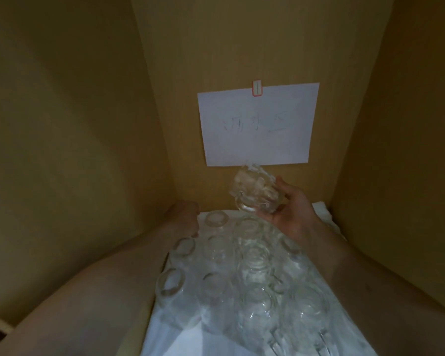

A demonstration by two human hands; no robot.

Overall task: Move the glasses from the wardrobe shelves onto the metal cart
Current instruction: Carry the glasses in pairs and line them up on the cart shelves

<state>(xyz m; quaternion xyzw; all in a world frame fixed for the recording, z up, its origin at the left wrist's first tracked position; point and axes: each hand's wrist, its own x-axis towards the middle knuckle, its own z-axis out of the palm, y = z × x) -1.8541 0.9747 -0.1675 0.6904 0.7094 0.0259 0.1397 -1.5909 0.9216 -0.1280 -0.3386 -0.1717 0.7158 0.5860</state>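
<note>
Wooden wardrobe walls close in on three sides, with a paper note (258, 125) clipped to the back panel above the shelf (324, 210). On that shelf, over a white liner (190, 337), stand rows of glasses (252, 273), most of them bottom up, packed close together.

My right hand (294, 214) has its grip curled round one glass mug (257, 192), lifted clear of the rows and tilted, near the lower edge of the note. My left hand (186, 218) reaches to the back left corner, fingers bent beside the rear glasses; I cannot tell whether it has hold of one or only rests there.

As I judge it, the job is at an early stage: one mug is off the shelf and in hand, none can be seen delivered, and the cart is out of view. Nearly the whole shelf remains to be carried over, a glass or two at a time.
</note>
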